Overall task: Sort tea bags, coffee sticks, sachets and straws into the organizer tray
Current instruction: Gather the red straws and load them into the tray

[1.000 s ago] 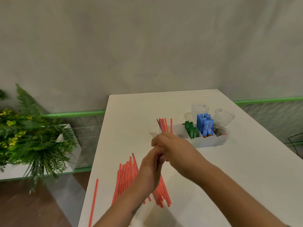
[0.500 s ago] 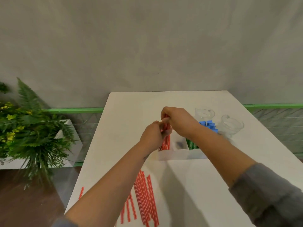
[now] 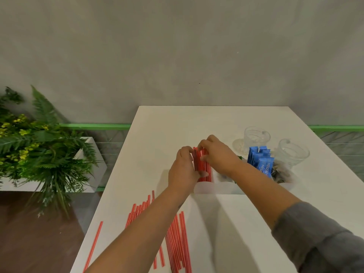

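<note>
A bundle of red striped straws [image 3: 202, 164] stands in the leftmost compartment of the white organizer tray [image 3: 216, 189]. My left hand [image 3: 183, 170] grips the bundle from the left. My right hand [image 3: 218, 154] curls over its top and right side. Blue coffee sticks [image 3: 261, 161] stand upright further right in the tray, with dark sachets [image 3: 279, 174] at its right end. Green packets are mostly hidden behind my right wrist. Several loose red straws [image 3: 178, 239] lie on the white table [image 3: 161, 134] under my left forearm.
Two glass cups [image 3: 256, 137] [image 3: 292, 152] stand behind the tray. A single straw [image 3: 94, 245] lies at the table's left edge. A potted fern with yellow flowers [image 3: 39, 154] stands on the floor to the left. A grey wall rises behind the table.
Both hands carried the straw bundle forward from over the loose pile and lowered it into the tray's left compartment; the camera moved closer to the tray.
</note>
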